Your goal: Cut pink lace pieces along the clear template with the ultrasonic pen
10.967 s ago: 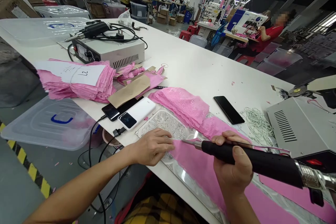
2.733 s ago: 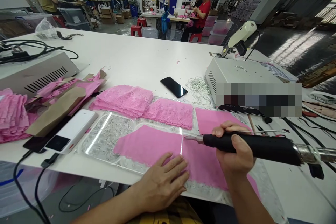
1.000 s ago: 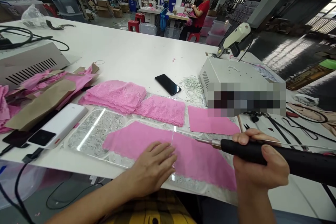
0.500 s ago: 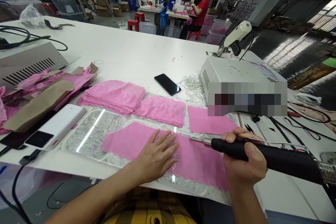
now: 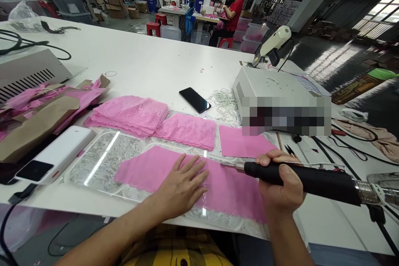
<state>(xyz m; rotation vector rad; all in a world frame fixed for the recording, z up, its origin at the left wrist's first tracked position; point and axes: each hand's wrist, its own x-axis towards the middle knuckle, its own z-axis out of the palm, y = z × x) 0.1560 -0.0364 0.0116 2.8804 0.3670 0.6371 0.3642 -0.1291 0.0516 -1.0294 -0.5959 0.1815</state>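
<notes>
Two bare hands are working over one pink fabric panel [image 5: 237, 191], which is lying flat on a clear patterned sheet [image 5: 124, 145] at the near edge of the white table [image 5: 140, 58]. Clock is reading from panel centre, 12 pointing away from the wearer.

Left hand [image 5: 182, 187]: spread open, palm down, pressing on the panel and pinching nothing. Right hand [image 5: 280, 187]: closing around the black handle of a corded tool [image 5: 324, 185] at 3 o'clock, thumb lying along the top. Its slim metal tip [image 5: 230, 165] is pointing toward 9, at the panel's upper part; touching or just above, cannot tell.

Lace stack [image 5: 131, 112] is sitting at 10–11, a scalloped lace piece [image 5: 193, 131] at 12, a plain pink piece [image 5: 240, 141] near 2. Smartphone [image 5: 195, 99] is lying farther out at 12, white power bank [image 5: 62, 149] at 9.

Handling, by judgement: panel is looking light, limp, likely to slide or ruck on the glossy sheet; a flat palm is suiting it, or a fingertip pinch at its edges. Tool is looking rigid and rear-weighted, cable probably tugging; best holding is on the black sleeve, fingers off the metal.
</notes>
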